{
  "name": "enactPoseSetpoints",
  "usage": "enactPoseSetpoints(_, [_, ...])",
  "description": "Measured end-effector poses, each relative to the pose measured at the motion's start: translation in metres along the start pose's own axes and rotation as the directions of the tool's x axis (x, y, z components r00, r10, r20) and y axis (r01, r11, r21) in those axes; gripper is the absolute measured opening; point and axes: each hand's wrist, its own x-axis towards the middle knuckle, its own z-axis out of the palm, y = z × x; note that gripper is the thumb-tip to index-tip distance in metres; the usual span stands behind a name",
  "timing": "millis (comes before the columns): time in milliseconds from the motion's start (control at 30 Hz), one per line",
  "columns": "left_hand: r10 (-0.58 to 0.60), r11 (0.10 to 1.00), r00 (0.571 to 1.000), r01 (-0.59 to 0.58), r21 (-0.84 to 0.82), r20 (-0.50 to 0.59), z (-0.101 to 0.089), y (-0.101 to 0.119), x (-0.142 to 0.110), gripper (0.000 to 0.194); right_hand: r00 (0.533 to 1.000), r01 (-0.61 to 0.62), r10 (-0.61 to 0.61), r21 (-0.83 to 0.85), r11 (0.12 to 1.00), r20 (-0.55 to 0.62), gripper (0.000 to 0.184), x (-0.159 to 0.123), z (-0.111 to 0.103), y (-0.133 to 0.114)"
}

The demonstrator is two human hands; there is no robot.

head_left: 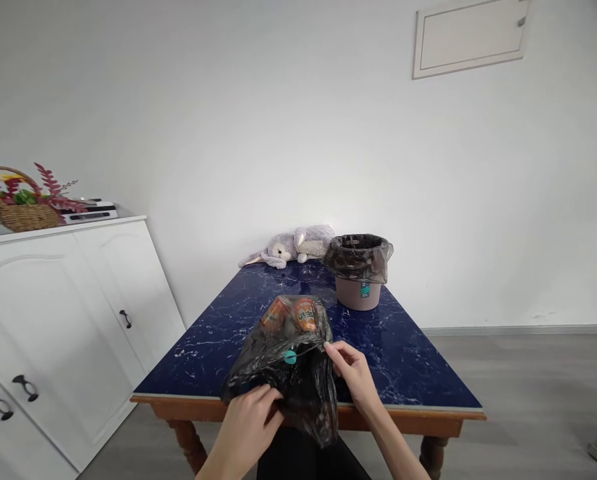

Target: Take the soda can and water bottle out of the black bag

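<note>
A white wall [203, 120] backs the scene, with a white cabinet [73, 313] at the left. The counter [198, 353] has a blue marbled top and wooden legs. At its near edge lies the black bag [263, 360], on the counter with its lower folds hanging over the edge towards the person's lap. Farther back on the right stands a bin [357, 295], upright, a dark liner [358, 267] folded over its rim; a plush rabbit [293, 245] lies at the far end by the wall.

The right hand [356, 377] has its grip clamped on the bag's edge, thumb and forefinger pinching a gathered bit of film. The left hand [251, 423] rests on the near side of the bag, fingers curled; I cannot tell whether its grip is clamped on film.

Two orange packs [306, 315] show through the film, and a small teal piece [290, 357] nearer the mouth. The bag should handle as thin, limp and slippery, light itself but weighted by the packs at its far end. It probably tears if stretched at one point; gathered film around the mouth looks the safest hold.
</note>
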Motion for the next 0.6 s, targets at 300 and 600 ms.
enactPoseSetpoints(300, [0.008, 0.904, 0.993, 0.043, -0.426, 0.117, -0.035, 0.027, -0.007, 0.049, 0.995, -0.061, 0.058, 0.031, 0.998, 0.079, 0.049, 0.002, 0.001, 0.003])
enactPoseSetpoints(600, [-0.099, 0.995, 0.989, 0.098, -0.012, -0.109, 0.042, 0.006, 0.049, 0.052, 0.990, -0.068, 0.062, 0.041, 0.997, 0.128, 0.049, 0.001, -0.001, 0.003])
